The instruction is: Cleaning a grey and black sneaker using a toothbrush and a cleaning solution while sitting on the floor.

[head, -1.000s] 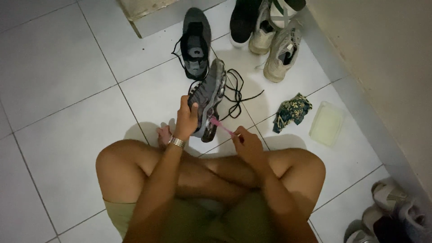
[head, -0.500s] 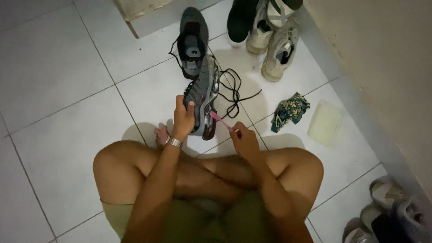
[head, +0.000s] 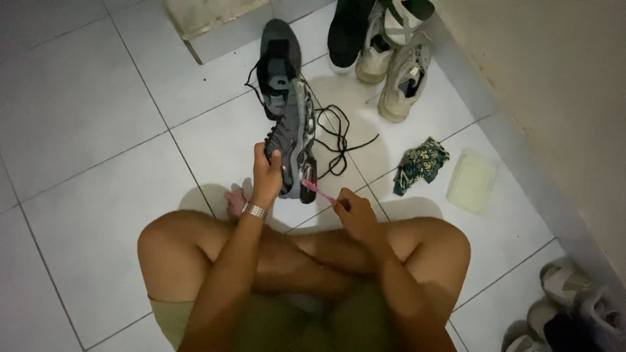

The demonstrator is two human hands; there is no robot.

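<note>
The left hand (head: 267, 176) has its fingers wrapped tight around a grey sneaker (head: 293, 140). The right hand (head: 352, 212) pinches a pink toothbrush (head: 317, 191), whose head touches the shoe's heel.

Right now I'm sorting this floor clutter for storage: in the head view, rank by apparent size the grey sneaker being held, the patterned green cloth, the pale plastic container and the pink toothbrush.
1. Grey mesh sneaker, held by the left hand
2. Pale translucent plastic container and crumpled patterned green cloth: too alike to rank
3. Thin pink toothbrush, in the right hand
</note>
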